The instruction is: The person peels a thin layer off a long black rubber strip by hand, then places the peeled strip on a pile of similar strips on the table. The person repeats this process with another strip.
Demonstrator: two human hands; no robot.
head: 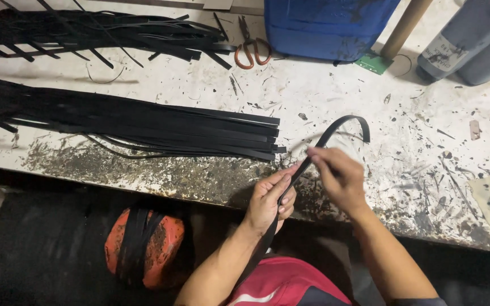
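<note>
A long black strap [340, 126] curves up over the worn white workbench [336, 96] and runs down past my wrist toward my lap. My left hand [270, 199] is closed around its lower part at the bench's front edge. Just above, my right hand [338, 177] pinches the same strap between thumb and fingertips. Left of my hands lies a flat bundle of several black straps [143, 122], their cut ends close to my left hand.
A second heap of black straps [97, 31] lies at the back left, with orange-handled scissors [252, 50] beside it. A blue container [327, 25], a wooden pole [404, 25] and a grey jug [472, 39] stand at the back. An orange stool [168, 241] draped with straps sits below.
</note>
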